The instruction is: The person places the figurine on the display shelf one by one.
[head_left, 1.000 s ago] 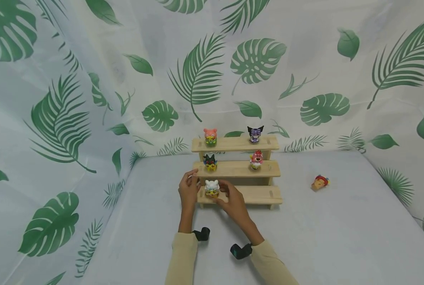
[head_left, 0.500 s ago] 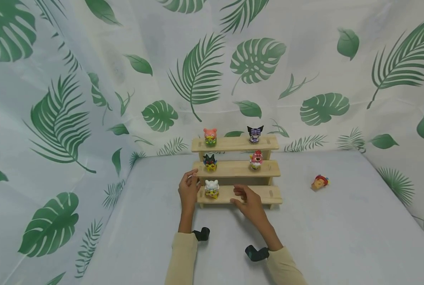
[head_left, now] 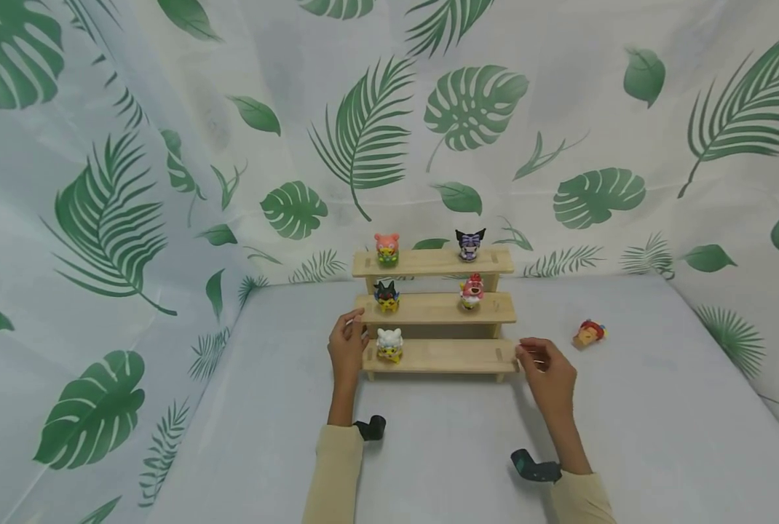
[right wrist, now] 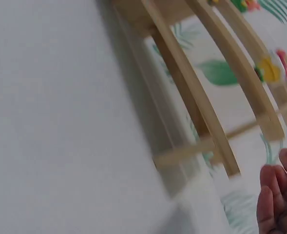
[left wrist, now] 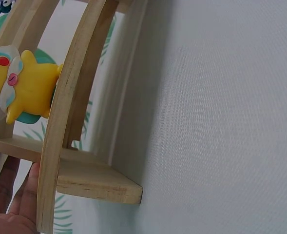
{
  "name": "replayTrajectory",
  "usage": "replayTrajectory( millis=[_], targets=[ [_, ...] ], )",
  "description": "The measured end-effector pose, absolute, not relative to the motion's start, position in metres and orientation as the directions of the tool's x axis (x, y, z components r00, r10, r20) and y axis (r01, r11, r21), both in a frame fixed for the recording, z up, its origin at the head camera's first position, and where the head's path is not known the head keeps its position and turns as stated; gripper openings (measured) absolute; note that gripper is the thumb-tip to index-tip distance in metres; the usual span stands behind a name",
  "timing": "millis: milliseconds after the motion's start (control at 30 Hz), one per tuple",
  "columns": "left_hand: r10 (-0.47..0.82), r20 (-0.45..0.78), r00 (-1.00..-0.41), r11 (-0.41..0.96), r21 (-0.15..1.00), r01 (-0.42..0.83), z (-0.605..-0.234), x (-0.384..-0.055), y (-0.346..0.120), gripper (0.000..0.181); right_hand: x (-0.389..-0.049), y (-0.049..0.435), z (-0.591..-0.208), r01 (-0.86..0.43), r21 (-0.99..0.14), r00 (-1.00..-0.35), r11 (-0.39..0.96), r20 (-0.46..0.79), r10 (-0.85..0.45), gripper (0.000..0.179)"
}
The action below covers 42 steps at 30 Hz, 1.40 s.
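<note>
A three-tier wooden shelf [head_left: 439,356] stands on the table. On its bottom step, at the left, sits a small yellow figurine with a white hood [head_left: 389,345], seen sideways in the left wrist view. My left hand [head_left: 346,351] is at the shelf's left end, its fingers [left wrist: 5,184] straight against the side support and holding no figurine. Just beyond the right end of the bottom step is my right hand [head_left: 550,371], holding nothing, its fingers [right wrist: 266,204] loosely bent.
A pink-hooded figurine [head_left: 386,249] and a purple-black one [head_left: 470,246] stand on the top step. The middle step bears a black-eared figurine [head_left: 386,297] and a red-pink one [head_left: 472,291]. Another figurine [head_left: 589,333] lies on the table at the right. Leaf-print cloth hangs behind.
My right hand has left the white-hooded figurine and moved right along the bottom step to beyond its right end. The figurine stays on the step; my left hand has stayed put.
</note>
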<state>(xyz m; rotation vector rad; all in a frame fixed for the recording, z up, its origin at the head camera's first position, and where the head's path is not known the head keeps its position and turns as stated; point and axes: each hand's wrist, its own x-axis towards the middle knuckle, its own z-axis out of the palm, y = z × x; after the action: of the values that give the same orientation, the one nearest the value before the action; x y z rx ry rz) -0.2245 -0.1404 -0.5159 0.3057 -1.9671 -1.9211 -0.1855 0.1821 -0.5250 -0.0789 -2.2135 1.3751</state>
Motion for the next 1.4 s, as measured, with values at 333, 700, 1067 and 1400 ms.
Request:
replayTrajectory(
  millis=[333,700,1067,1400],
  targets=[
    [-0.416,0.106,-0.903,0.051,0.994,0.093,-0.517,-0.223,-0.141,0.024,-0.193,0.247,-0.526,0.173,-0.915,-0.803,0.366,0.085,0.59,0.062],
    [-0.421,0.08,-0.904,0.046,0.997,0.067,-0.516,-0.223,-0.14,0.022,-0.211,0.279,-0.533,0.37,-0.904,-0.832,0.215,-0.219,0.509,0.084],
    [-0.418,0.097,-0.903,0.062,0.995,0.078,-0.516,-0.225,-0.141,0.024,-0.235,0.29,-0.535,0.346,-0.938,-0.852,-0.021,-0.323,0.413,0.085],
    [-0.418,0.108,-0.902,0.068,0.994,0.087,-0.514,-0.225,-0.141,0.023,-0.241,0.294,-0.535,0.352,-0.932,-0.823,-0.09,-0.354,0.444,0.08]
  ],
)
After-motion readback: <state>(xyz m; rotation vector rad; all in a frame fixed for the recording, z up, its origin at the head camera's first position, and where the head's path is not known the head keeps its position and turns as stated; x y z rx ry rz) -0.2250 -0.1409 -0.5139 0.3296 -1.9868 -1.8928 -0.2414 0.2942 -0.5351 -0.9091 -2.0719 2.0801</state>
